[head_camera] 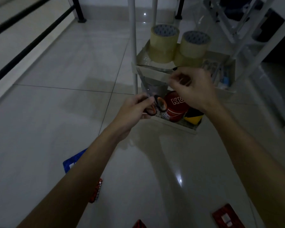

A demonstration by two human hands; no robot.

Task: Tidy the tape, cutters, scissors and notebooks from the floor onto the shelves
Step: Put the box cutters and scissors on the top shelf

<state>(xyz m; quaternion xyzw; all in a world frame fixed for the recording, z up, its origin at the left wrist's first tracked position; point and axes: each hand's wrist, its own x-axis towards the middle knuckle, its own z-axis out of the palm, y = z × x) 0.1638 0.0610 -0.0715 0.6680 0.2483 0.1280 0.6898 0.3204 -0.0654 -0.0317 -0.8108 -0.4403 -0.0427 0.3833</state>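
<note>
My left hand grips a pair of scissors with orange and black handles, in clear packaging, in front of the white shelf unit. My right hand is closed on a small orange and black item at the upper tray's front edge; blur hides what it is. Two stacks of clear tape rolls stand on the upper tray. A red tape roll and a yellow-black roll lie in the lower tray. Notebooks lie on the floor: blue, red, red.
Packaged cutters fill the right of the upper tray. The shelf's white posts rise at its left. A black-framed rail runs along the left. White ladder-like frames stand at the right. Another red notebook corner shows at the bottom edge.
</note>
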